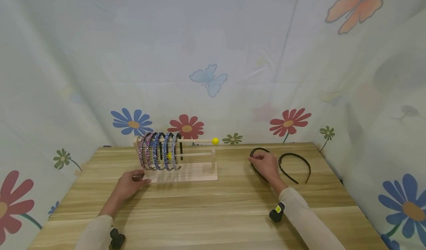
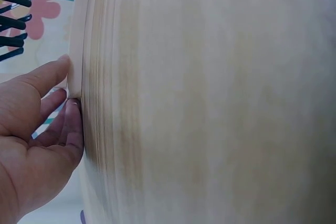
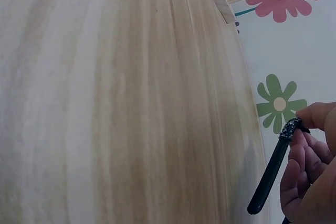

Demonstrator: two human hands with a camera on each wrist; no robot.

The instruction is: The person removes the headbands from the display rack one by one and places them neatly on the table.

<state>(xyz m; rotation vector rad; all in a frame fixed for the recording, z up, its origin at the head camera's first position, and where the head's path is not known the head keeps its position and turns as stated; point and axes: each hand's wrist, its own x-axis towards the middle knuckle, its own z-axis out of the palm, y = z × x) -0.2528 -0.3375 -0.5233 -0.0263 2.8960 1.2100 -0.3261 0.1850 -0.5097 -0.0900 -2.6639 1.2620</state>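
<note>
Our left hand (image 1: pixel 128 186) pinches the corner of the wooden stand (image 1: pixel 199 172), loaded with glittery headbands (image 1: pixel 155 152); a slack hold could let it slide. Farther right, our right hand (image 1: pixel 267 166) pinches a black headband (image 1: pixel 259 149), which could twist loose from fingertips alone, or knock the second headband (image 1: pixel 293 154) just beside it.

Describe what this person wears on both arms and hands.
Pale cream fabric sleeves clothe both arms. The left hand and right hand are gloveless. A small black, blocky device sits by each wrist; the right one shows a yellow patch.
</note>
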